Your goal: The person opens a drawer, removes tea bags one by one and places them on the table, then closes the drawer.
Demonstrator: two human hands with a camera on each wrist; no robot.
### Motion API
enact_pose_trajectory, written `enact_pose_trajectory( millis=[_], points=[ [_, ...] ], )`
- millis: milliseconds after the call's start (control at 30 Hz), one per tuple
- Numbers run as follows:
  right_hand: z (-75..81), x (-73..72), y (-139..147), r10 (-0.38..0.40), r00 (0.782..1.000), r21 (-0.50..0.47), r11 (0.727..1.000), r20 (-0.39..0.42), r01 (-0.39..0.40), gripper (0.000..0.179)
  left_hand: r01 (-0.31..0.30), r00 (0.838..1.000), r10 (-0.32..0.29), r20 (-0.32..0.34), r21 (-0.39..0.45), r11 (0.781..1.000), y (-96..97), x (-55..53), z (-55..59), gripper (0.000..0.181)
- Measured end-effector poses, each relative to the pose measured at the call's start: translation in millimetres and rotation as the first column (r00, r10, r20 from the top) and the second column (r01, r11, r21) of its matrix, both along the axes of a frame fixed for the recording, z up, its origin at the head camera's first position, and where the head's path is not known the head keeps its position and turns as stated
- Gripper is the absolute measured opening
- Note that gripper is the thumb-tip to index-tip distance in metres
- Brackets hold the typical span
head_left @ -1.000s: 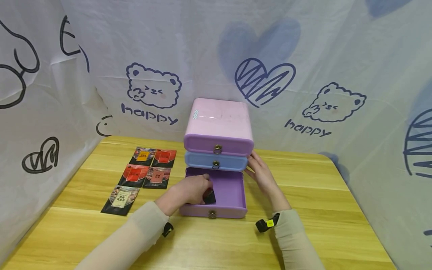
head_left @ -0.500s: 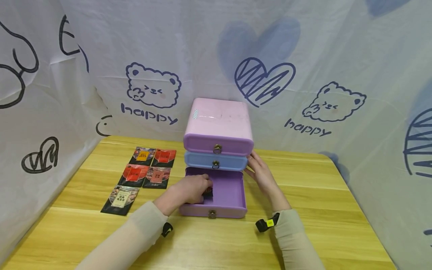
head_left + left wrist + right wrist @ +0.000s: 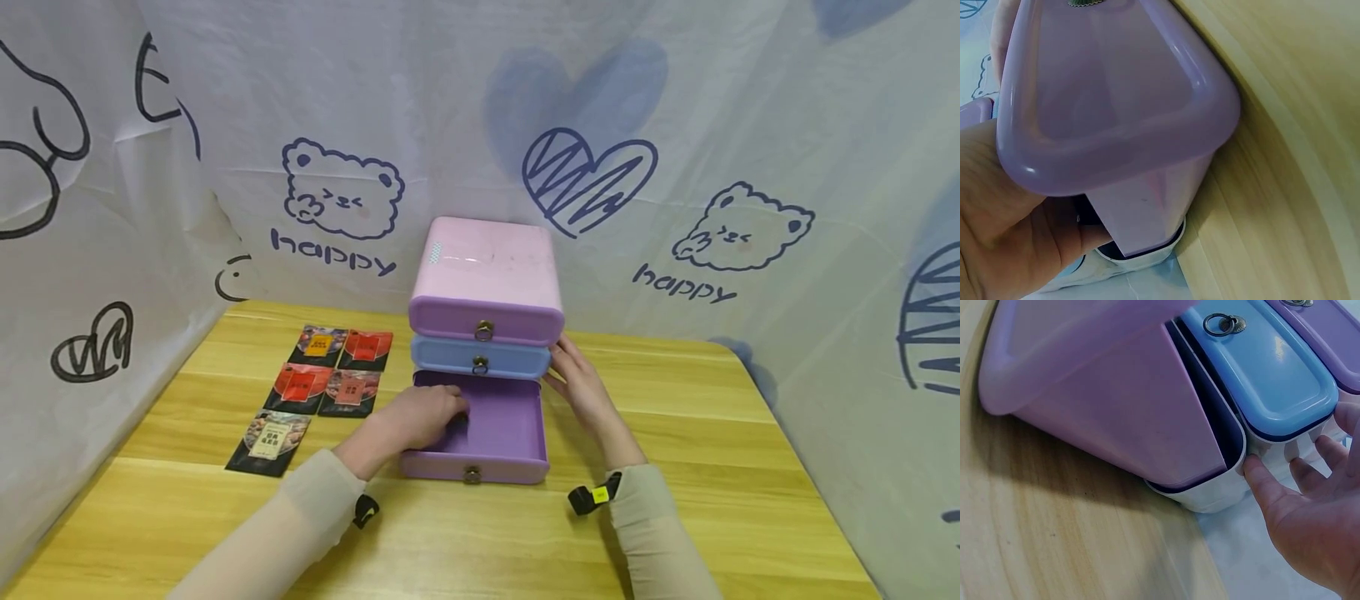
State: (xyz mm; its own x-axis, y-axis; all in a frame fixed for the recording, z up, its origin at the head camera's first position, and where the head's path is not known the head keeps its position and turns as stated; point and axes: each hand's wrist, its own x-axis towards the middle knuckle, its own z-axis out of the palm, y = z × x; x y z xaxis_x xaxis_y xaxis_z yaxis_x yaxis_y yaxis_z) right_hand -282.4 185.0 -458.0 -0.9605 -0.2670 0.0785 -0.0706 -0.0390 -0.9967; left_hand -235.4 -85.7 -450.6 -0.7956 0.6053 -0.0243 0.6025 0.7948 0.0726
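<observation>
My left hand (image 3: 423, 414) reaches over the left wall of the pulled-out purple bottom drawer (image 3: 510, 417). Its fingertips are hidden inside. A small dark patch (image 3: 1088, 211) shows between hand and drawer wall in the left wrist view; whether it is a seasoning packet, and whether the fingers hold it, I cannot tell. My right hand (image 3: 583, 392) rests spread fingertips on the right side of the drawer cabinet (image 3: 487, 258), beside the blue middle drawer (image 3: 1272, 369) and the bottom compartment.
Several black packets lie on the table left of the cabinet, among them a yellow-labelled one (image 3: 318, 346), a red-labelled one (image 3: 297, 388) and a cream-labelled one (image 3: 268, 442). The purple top drawer (image 3: 450, 322) and blue drawer are closed. A patterned curtain (image 3: 465, 108) hangs behind.
My left hand has shifted slightly left in the bottom drawer. The black packet visible under its fingers earlier no longer shows in the head view. My right hand has stayed put.
</observation>
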Motion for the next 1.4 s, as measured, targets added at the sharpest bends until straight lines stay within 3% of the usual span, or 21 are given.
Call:
enact_pose_trajectory(
  millis=[433,800,933,1133,1400],
  points=[
    [0.3,-0.5,0.0,0.014,1.000,-0.004,1.000,0.003,-0.014,0.062,0.010,0.999,-0.008,-0.052,0.034,0.999,-6.8,1.0,2.1,0.031],
    [1.3,0.6,-0.9,-0.001,1.000,-0.009,1.000,-0.003,0.001,0.060,0.065,0.987,-0.038,-0.153,0.174,0.983,-19.4,5.2,4.0,0.024],
    [1.6,0.8,-0.7,-0.004,1.000,-0.003,1.000,-0.001,0.004,0.060,0.069,0.983,-0.030,-0.181,0.217,0.974,-25.4,6.6,4.2,0.022],
    [0.2,-0.9,-1.4,-0.004,1.000,-0.013,1.000,0.001,0.004,0.061,0.029,0.982,0.019,-0.187,0.252,0.967,-32.2,12.5,7.1,0.025],
    [0.8,-1.1,-1.1,-0.005,1.000,-0.019,1.000,0.003,0.005,0.060,0.062,0.960,0.028,-0.279,0.306,0.950,-40.6,18.5,11.5,0.024]
  ],
)
